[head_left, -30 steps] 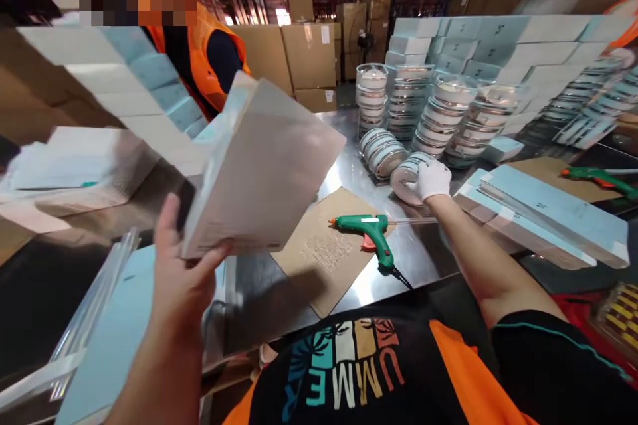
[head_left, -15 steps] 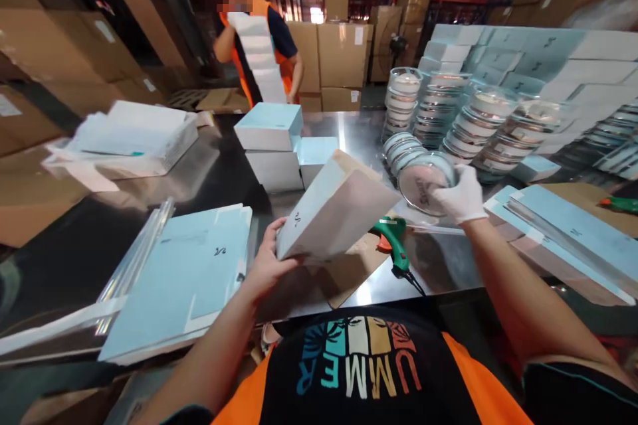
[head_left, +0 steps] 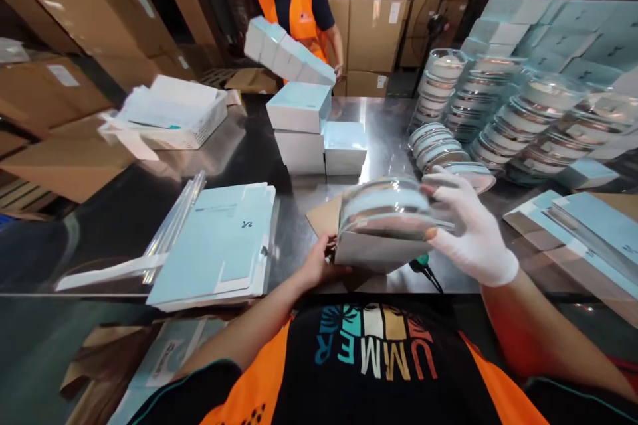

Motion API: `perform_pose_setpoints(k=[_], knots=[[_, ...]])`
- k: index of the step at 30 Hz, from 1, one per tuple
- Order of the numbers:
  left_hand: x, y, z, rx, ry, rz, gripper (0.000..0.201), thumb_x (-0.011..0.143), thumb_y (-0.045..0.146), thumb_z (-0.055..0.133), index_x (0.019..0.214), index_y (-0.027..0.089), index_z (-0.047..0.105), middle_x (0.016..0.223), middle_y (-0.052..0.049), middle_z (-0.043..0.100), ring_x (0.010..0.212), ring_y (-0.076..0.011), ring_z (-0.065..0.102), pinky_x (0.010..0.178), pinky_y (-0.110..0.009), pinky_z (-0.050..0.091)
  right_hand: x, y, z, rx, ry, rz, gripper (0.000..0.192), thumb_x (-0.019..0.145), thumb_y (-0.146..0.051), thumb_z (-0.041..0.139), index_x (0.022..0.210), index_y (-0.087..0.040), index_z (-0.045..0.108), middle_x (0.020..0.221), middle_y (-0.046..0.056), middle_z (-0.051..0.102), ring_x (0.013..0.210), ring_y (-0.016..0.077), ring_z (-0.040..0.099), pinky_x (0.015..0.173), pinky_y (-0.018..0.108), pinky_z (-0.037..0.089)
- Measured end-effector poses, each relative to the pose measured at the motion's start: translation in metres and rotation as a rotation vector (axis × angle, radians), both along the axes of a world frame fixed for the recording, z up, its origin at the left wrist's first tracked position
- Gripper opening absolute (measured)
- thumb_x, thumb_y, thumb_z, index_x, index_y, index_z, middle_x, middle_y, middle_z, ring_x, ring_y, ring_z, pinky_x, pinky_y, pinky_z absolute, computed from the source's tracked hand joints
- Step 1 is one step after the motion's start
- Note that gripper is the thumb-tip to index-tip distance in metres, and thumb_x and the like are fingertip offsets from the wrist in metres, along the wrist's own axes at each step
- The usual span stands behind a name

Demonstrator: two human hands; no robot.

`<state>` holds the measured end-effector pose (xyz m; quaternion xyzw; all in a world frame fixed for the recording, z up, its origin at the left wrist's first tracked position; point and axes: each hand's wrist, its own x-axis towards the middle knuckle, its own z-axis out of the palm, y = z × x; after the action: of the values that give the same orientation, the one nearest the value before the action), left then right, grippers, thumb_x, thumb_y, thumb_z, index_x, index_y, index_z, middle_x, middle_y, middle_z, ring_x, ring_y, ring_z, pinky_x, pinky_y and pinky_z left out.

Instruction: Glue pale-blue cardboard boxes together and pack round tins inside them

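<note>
My left hand (head_left: pixel 321 262), bare, is closed around the left side of a small white cardboard box (head_left: pixel 373 251) near the table's front edge. Round clear plastic containers (head_left: pixel 386 202) with pale contents lie tilted over the box; blur hides how far in they sit. My right hand (head_left: pixel 466 229), in a white glove with bare thumb and fingertip, grips their right edge. More round containers (head_left: pixel 438 146) lean in a row just behind. A green glue gun (head_left: pixel 423 259) is mostly hidden under the box.
Flattened blue-white boxes (head_left: pixel 214 239) and clear plastic strips (head_left: pixel 172 229) lie left. Small boxes (head_left: pixel 299 149) stand mid-table. Tall container stacks (head_left: pixel 528 119) and flat boxes (head_left: pixel 598 232) are right. A white basket (head_left: pixel 199 129) sits at the back left. Opposite, a person (head_left: pixel 302 13) holds a row of boxes.
My right hand has brought round containers from the row leftward to the box. The box has been turned and lowered toward me. The person opposite has tipped the row of boxes down toward the table.
</note>
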<state>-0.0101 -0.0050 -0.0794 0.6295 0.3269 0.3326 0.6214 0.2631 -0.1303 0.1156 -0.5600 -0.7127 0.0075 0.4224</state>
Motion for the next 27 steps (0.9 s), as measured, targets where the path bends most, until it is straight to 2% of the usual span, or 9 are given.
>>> perform_pose_setpoints(k=[3,6,9,11,15,18,22,25,27], knots=[[-0.004,-0.002,-0.009,0.124,0.106,0.003,0.085,0.048,0.045,0.106,0.120,0.022,0.066,0.119,-0.011,0.073,0.112,-0.0332,0.069,0.104,-0.050,0.057,0.000,-0.008,-0.024,-0.077,-0.020,0.168,0.075,0.094,-0.078,0.066,0.156,-0.038,0.058,0.178,0.010,0.037,0.168,0.0414,0.030,0.135,0.067,0.028],[-0.007,-0.002,-0.007,0.211,0.089,0.010,0.099,0.055,0.049,0.104,0.139,0.022,0.060,0.133,-0.014,0.069,0.123,-0.0350,0.067,0.111,-0.052,0.054,-0.010,-0.013,-0.064,-0.038,0.205,0.073,0.095,0.095,-0.073,0.069,0.174,-0.041,0.027,0.182,0.011,0.029,0.166,0.0372,0.035,0.132,0.065,0.035],[-0.006,-0.001,0.008,0.426,-0.049,0.053,0.101,0.070,0.060,0.096,0.153,0.022,0.052,0.145,-0.019,0.062,0.132,-0.0369,0.063,0.115,-0.054,0.052,-0.026,-0.011,-0.099,0.012,0.330,-0.038,0.079,0.099,-0.057,0.071,0.168,-0.033,0.041,0.176,0.013,0.043,0.161,0.0348,0.045,0.131,0.063,0.039],[-0.001,-0.002,0.025,0.585,-0.146,0.058,0.080,0.081,0.066,0.086,0.145,0.023,0.062,0.144,-0.018,0.060,0.135,-0.0368,0.061,0.117,-0.054,0.051,-0.035,-0.006,-0.111,0.010,0.377,-0.054,0.064,0.098,-0.058,0.071,0.153,-0.027,0.062,0.166,0.015,0.055,0.158,0.0363,0.049,0.131,0.061,0.041],[0.014,-0.008,0.049,0.676,-0.194,0.107,0.051,0.096,0.070,0.068,0.114,0.022,0.077,0.126,-0.014,0.066,0.126,-0.0332,0.065,0.111,-0.048,0.054,-0.055,0.011,-0.111,-0.072,0.534,-0.173,0.046,0.098,-0.064,0.061,0.120,-0.026,0.077,0.135,0.013,0.076,0.137,0.0355,0.068,0.114,0.054,0.058],[0.018,-0.009,0.046,0.632,-0.249,0.214,0.071,0.089,0.079,0.070,0.133,0.023,0.068,0.142,-0.018,0.060,0.135,-0.0355,0.061,0.114,-0.051,0.052,-0.067,0.023,-0.105,-0.032,0.589,-0.332,0.042,0.094,-0.045,0.065,0.133,-0.028,0.065,0.132,0.010,0.076,0.126,0.0296,0.072,0.111,0.050,0.060],[0.006,0.000,0.036,0.695,-0.138,0.059,0.069,0.079,0.069,0.088,0.130,0.025,0.074,0.139,-0.017,0.063,0.143,-0.0371,0.056,0.120,-0.055,0.047,-0.053,0.027,-0.088,0.060,0.601,-0.279,0.051,0.090,-0.030,0.058,0.140,-0.028,0.053,0.138,0.011,0.071,0.123,0.0261,0.073,0.106,0.046,0.062],[-0.003,0.007,0.035,0.658,-0.087,0.100,0.064,0.075,0.066,0.092,0.123,0.026,0.077,0.121,-0.013,0.072,0.136,-0.0358,0.060,0.123,-0.057,0.044,-0.016,0.025,-0.074,-0.062,0.319,-0.405,0.039,0.098,-0.037,0.050,0.133,-0.025,0.061,0.139,0.015,0.070,0.128,0.0312,0.071,0.111,0.050,0.057],[-0.006,0.009,0.039,0.630,-0.084,0.187,0.065,0.075,0.069,0.091,0.121,0.026,0.077,0.116,-0.011,0.074,0.137,-0.0359,0.058,0.126,-0.058,0.040,0.007,0.025,-0.074,-0.341,0.047,-0.574,0.041,0.098,-0.046,0.054,0.126,-0.020,0.068,0.134,0.021,0.071,0.126,0.0386,0.071,0.109,0.055,0.056]])
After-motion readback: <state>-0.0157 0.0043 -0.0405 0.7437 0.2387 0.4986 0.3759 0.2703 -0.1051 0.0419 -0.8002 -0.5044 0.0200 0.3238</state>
